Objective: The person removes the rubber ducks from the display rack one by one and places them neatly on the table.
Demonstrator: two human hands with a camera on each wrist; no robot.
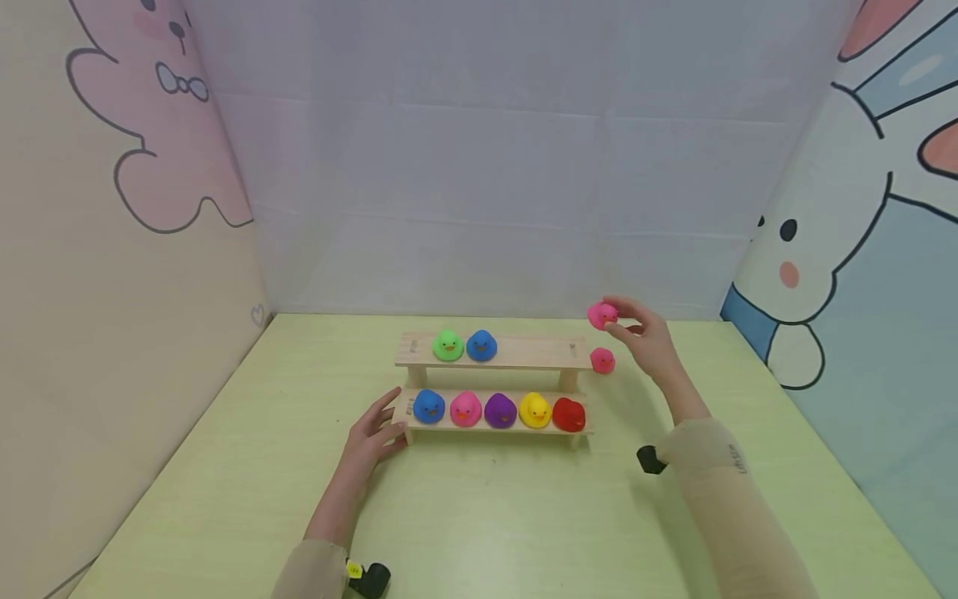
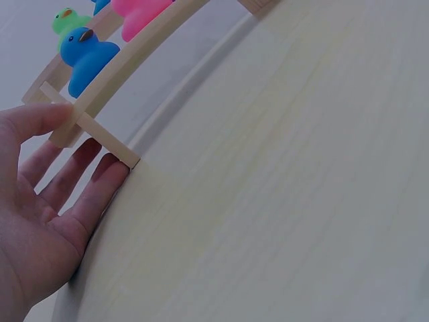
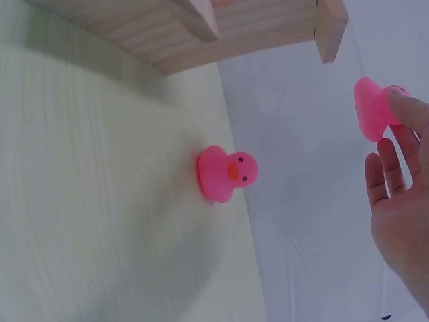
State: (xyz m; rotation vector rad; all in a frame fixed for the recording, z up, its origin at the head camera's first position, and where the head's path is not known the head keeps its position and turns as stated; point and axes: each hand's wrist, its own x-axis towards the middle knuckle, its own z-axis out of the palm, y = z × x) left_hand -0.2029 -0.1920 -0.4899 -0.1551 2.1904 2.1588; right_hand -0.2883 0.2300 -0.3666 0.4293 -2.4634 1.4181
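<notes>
A two-tier wooden display stand [image 1: 524,353] stands on the table. My right hand [image 1: 644,337] pinches a pink rubber duck [image 1: 601,315] between thumb and fingers, raised beyond the right end of the upper tier. Another pink rubber duck [image 3: 218,173] sits on the table beside that end. My left hand [image 1: 374,428] grips the left end of the lower tier; its thumb [image 2: 50,119] lies against the board and its fingers reach round the end. Green [image 1: 448,346] and blue [image 1: 481,346] ducks sit on the upper tier. Along the lower tier are blue, pink, purple, yellow and red ducks.
The pale table [image 1: 494,516] extends round the stand on all sides. Behind it hangs a light curtain [image 1: 494,208]. Printed cartoon walls rise at left and right. A black wrist device [image 1: 651,459] is on the right sleeve, another [image 1: 370,580] on the left.
</notes>
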